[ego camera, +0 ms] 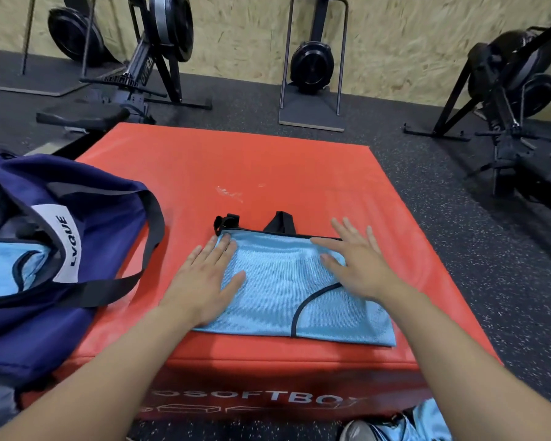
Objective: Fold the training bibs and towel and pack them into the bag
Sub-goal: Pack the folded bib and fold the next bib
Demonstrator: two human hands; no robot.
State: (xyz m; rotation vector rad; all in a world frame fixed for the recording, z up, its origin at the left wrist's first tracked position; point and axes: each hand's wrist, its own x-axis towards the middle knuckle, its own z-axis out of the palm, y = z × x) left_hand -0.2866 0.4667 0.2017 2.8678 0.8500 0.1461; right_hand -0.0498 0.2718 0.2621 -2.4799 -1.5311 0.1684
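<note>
Currently folding: bag (pixel 45 281) at left already holds one blue piece, left hand (pixel 204 281) and right hand (pixel 353 265) press flat, fingers straight, on half-folded bib (pixel 274 291) on red box (pixel 236 170); next, probably another fold, then into bag.

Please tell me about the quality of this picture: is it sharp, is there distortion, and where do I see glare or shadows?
Head view: wide-angle bending curves the gym machines at the edges; the bib and both flat hands, left hand and right hand, look fairly sharp, while the lettering on the red box front is smeared; soft even light, a faint sheen on the box top, weak shadows beside the bag.
</note>
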